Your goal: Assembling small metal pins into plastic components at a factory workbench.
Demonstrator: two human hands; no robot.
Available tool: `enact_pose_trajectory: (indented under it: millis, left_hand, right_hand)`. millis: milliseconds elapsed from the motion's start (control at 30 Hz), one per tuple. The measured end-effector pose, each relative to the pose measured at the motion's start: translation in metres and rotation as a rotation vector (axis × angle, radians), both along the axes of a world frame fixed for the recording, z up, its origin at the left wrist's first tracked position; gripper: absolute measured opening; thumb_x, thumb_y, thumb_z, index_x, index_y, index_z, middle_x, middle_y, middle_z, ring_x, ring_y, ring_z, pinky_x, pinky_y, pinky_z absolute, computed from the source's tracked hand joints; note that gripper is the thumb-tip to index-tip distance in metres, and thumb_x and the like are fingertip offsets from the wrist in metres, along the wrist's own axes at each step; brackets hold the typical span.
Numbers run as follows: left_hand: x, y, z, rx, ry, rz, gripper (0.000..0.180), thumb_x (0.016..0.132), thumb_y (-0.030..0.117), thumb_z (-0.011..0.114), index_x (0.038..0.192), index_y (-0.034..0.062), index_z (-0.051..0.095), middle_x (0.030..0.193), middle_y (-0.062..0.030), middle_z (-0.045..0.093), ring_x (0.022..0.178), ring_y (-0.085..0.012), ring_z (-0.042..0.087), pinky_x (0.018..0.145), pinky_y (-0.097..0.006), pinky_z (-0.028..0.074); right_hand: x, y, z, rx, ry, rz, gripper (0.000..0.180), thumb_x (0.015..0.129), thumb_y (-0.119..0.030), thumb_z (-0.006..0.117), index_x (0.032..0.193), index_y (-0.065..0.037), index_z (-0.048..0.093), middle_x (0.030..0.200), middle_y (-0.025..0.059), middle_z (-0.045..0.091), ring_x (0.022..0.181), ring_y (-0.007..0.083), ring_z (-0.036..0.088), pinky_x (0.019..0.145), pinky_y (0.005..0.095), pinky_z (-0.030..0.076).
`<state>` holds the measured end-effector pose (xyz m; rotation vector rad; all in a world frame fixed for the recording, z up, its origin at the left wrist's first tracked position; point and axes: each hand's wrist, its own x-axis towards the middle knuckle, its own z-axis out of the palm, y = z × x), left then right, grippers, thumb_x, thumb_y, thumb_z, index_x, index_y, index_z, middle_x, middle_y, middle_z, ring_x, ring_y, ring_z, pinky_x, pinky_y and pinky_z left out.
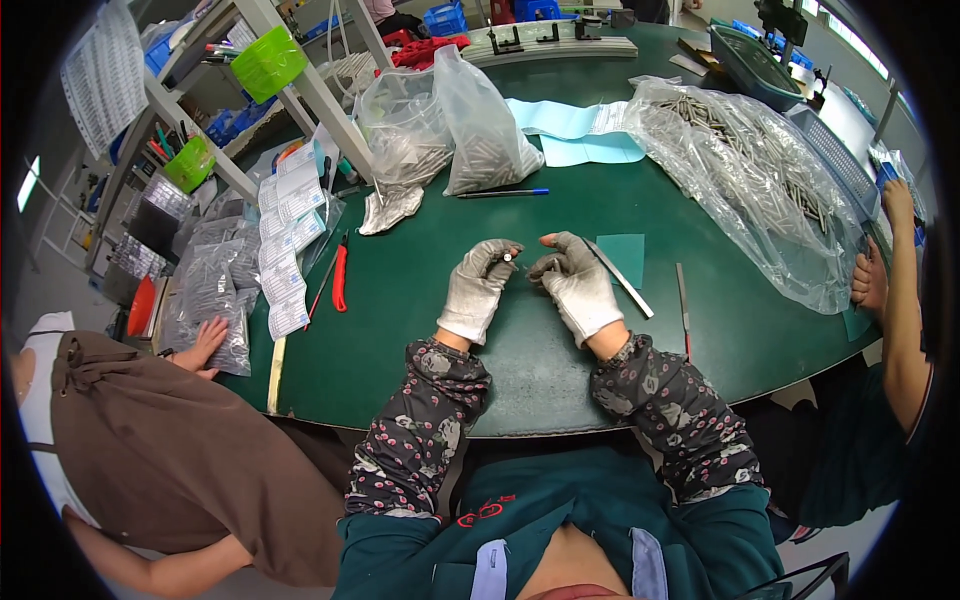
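Observation:
My left hand (476, 290), in a grey-white glove, is closed with its fingertips pinching a small metal pin (508, 258), whose bright end shows. Facing it a short gap away, my right hand (580, 290) wears a matching glove and has its fingers curled. A slim flat silver bar (626, 286) slants out along the outer side of the right hand, seemingly tucked in its grip; the hand hides part of it. Partly behind that bar, a green square sheet (624, 258) lies on the table. Further right rests a thin metal file (684, 305) with a red end.
On the green table (400, 370) stand clear bags of metal pins (490, 150); a large open bag (750, 180) spreads at right. A blue pen (503, 193), red-handled pliers (340, 275) and paper sheets (285, 250) lie about. Other people's hands (205, 345) are at both sides.

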<state>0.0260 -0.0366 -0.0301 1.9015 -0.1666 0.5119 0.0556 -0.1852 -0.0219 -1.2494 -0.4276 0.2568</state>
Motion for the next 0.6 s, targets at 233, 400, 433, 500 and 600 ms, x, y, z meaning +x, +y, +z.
enact_pose_trajectory:
  millis: [233, 400, 433, 500, 600]
  left_hand:
    - [-0.004, -0.007, 0.001, 0.019, 0.024, 0.006, 0.014, 0.081, 0.008, 0.053, 0.093, 0.0024, 0.052, 0.088, -0.0040, 0.059, 0.074, -0.0093, 0.054, 0.064, -0.020, 0.045]
    - [-0.015, -0.038, 0.030, -0.523, 0.446, -0.120, 0.017, 0.083, 0.013, 0.052, 0.094, 0.0011, 0.048, 0.080, -0.0059, 0.058, 0.062, -0.0094, 0.057, 0.041, -0.016, 0.039]
    - [-0.016, -0.039, 0.032, -0.524, 0.449, -0.117, 0.017, 0.083, 0.013, 0.052, 0.094, 0.0011, 0.048, 0.080, -0.0059, 0.058, 0.062, -0.0094, 0.057, 0.041, -0.016, 0.039]
    - [-0.015, -0.038, 0.033, -0.573, 0.494, -0.096, 0.016, 0.082, 0.011, 0.051, 0.094, 0.0002, 0.048, 0.076, -0.0069, 0.057, 0.058, -0.0101, 0.057, 0.042, -0.016, 0.040]
    - [-0.013, -0.035, 0.026, -0.529, 0.519, -0.141, 0.015, 0.081, 0.007, 0.052, 0.093, 0.0001, 0.048, 0.073, -0.0068, 0.057, 0.057, -0.0098, 0.055, 0.044, -0.017, 0.041]
  right_hand:
    - [0.000, 0.000, 0.009, 0.149, 0.108, -0.109, 0.039, 0.073, 0.009, 0.043, 0.111, 0.004, 0.036, 0.086, 0.0119, 0.057, 0.078, 0.0151, 0.055, 0.070, 0.0211, 0.043]
    - [0.003, -0.004, 0.010, 0.328, 0.216, -0.070, 0.037, 0.078, 0.005, 0.047, 0.113, 0.002, 0.034, 0.093, 0.0140, 0.056, 0.086, 0.0184, 0.056, 0.075, 0.0229, 0.045]
    - [0.002, -0.003, 0.012, 0.307, 0.257, -0.052, 0.037, 0.079, 0.005, 0.046, 0.113, 0.002, 0.034, 0.094, 0.0144, 0.056, 0.088, 0.0187, 0.055, 0.076, 0.0231, 0.045]
    - [0.002, -0.001, 0.009, 0.311, 0.225, -0.030, 0.035, 0.079, 0.004, 0.046, 0.112, 0.002, 0.036, 0.095, 0.0141, 0.056, 0.088, 0.0182, 0.055, 0.076, 0.0230, 0.045]
    - [0.000, -0.001, 0.012, 0.266, 0.175, -0.016, 0.033, 0.079, 0.004, 0.046, 0.111, 0.002, 0.038, 0.098, 0.0138, 0.055, 0.089, 0.0168, 0.055, 0.076, 0.0225, 0.045]
